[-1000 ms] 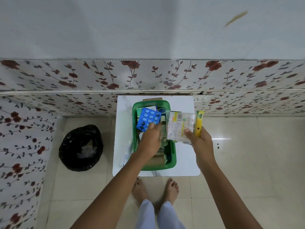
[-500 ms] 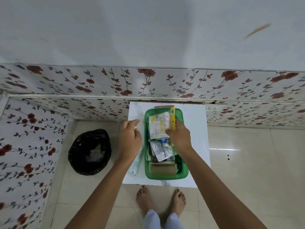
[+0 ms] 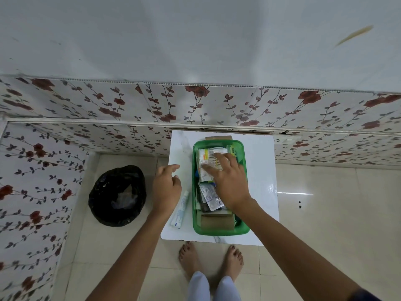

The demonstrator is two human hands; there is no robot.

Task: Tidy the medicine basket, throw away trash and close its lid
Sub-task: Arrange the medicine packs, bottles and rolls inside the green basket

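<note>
While right hand (image 3: 231,183) presses flat on packets in green basket (image 3: 243,230) on white table (image 3: 260,170), left hand (image 3: 166,187) hangs loosely curled, empty, near black trash bag (image 3: 117,194) on tiled floor.

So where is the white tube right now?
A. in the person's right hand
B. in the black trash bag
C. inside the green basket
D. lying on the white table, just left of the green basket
D. The white tube lies flat on the white table, outside the left wall of the green basket, beside the left hand; the right hand is pressing packets inside the basket.
</note>
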